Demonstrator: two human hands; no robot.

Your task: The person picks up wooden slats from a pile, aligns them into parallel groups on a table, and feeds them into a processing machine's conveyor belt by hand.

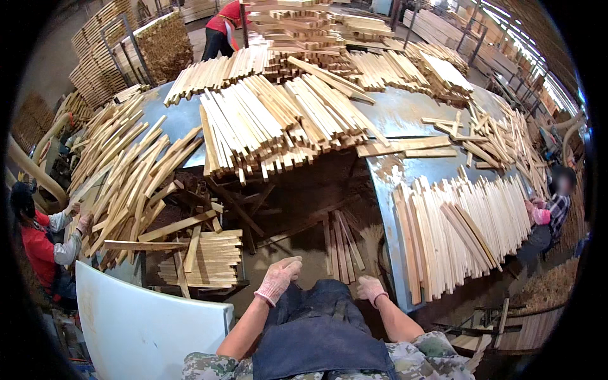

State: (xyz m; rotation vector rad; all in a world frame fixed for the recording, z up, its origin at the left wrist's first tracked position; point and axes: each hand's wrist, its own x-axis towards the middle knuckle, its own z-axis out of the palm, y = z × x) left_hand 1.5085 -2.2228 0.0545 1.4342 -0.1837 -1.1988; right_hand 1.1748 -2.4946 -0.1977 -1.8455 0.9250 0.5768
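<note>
Below the stacked wooden slats (462, 234), both gloved hands hang empty.

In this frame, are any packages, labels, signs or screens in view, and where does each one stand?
None that I can make out: no package, label, sign or screen shows.
The table carries only loose heaps of pale wooden slats.
The curved white panel at lower left is blank.
Both gloved hands, left hand and right hand, are empty.
</note>
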